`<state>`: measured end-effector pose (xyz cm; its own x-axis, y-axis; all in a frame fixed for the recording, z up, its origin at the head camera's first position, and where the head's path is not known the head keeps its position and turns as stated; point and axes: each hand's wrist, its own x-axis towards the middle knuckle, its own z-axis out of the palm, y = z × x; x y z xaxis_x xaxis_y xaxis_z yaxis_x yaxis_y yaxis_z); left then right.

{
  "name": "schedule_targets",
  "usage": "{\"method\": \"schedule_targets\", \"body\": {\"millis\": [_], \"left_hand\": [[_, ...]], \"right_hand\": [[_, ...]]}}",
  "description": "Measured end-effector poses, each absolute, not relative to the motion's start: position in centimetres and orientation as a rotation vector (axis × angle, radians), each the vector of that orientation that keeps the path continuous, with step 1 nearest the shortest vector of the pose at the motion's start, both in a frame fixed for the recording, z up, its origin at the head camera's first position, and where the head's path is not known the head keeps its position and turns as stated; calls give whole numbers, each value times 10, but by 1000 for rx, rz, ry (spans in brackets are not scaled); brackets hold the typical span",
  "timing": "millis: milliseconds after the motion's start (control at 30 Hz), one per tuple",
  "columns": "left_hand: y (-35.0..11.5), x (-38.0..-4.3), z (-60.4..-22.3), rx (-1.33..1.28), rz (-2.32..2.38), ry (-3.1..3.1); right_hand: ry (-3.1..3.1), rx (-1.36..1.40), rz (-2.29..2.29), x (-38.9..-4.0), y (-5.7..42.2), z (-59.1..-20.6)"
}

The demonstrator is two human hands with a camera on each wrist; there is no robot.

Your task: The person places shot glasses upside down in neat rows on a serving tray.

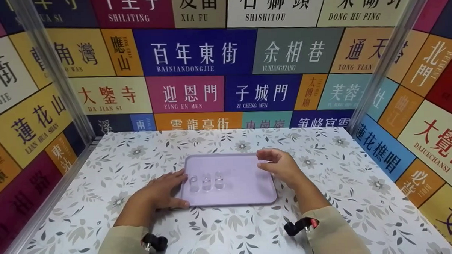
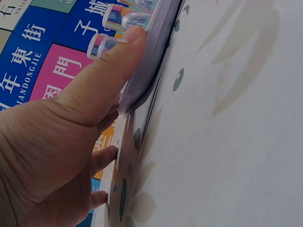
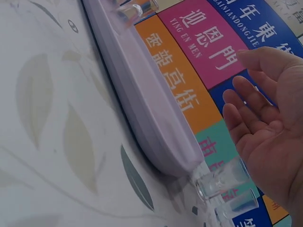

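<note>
Head view: left hand [image 1: 158,191] spread and gripping nothing, fingertips touching the left edge of the lilac tray [image 1: 248,184], thumb at its near-left corner. Right hand [image 1: 280,165] empty, fingers loosely bent, by the far-right corner. Three clear glasses [image 1: 206,183] in a row on the tray's left half, nearer the left hand. Right wrist view: two more glasses [image 3: 223,178] just past the tray's end.

The right hand [image 3: 272,135] is raised beside a pale purple tray [image 3: 151,99], its fingers loosely bent. A clear cup [image 3: 136,11] shows at the tray's far end; two clear cups [image 3: 223,178] appear past its rounded corner, below the hand. The leaf-patterned tabletop [image 3: 47,142] meets coloured wall signs [image 3: 189,52].
</note>
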<state>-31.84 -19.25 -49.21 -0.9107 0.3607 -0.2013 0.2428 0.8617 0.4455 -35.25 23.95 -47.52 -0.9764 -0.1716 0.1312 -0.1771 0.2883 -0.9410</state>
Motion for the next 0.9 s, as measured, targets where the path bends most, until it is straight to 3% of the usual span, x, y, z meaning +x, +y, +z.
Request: {"method": "schedule_targets", "body": {"millis": [900], "left_hand": [[-194, -320, -494, 444, 611, 2742]], "right_hand": [[-2540, 163, 1751, -353, 318, -479]]}}
